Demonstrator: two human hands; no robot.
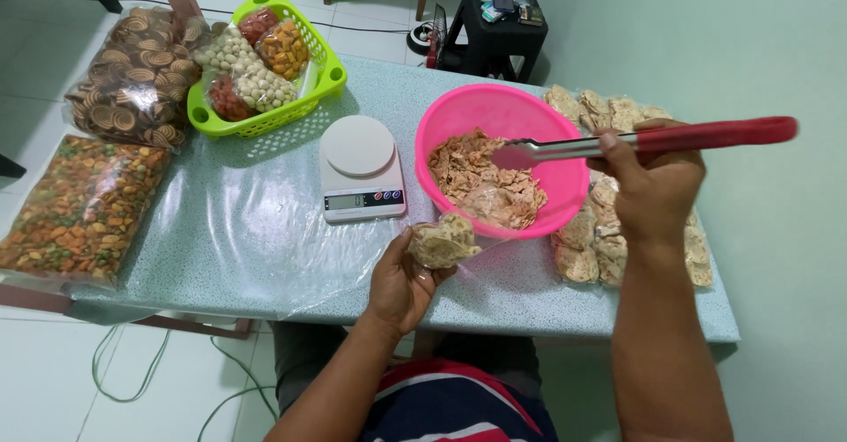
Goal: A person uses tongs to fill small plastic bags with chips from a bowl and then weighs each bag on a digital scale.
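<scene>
My left hand (399,279) holds a small clear bag filled with pale crackers (443,240) just in front of the pink bowl (459,111). My right hand (651,186) grips red-handled metal tongs (644,140), their tips over the bowl's right side. The bowl holds a heap of orange-brown crackers (481,177). A white kitchen scale (360,168) stands left of the bowl, its pan bare.
Several filled cracker bags (593,239) lie at the table's right end. A green basket (328,70) holds small snack bags. Two large snack bags (81,204) (132,76) sit at the left. A black stool (494,27) stands beyond the table.
</scene>
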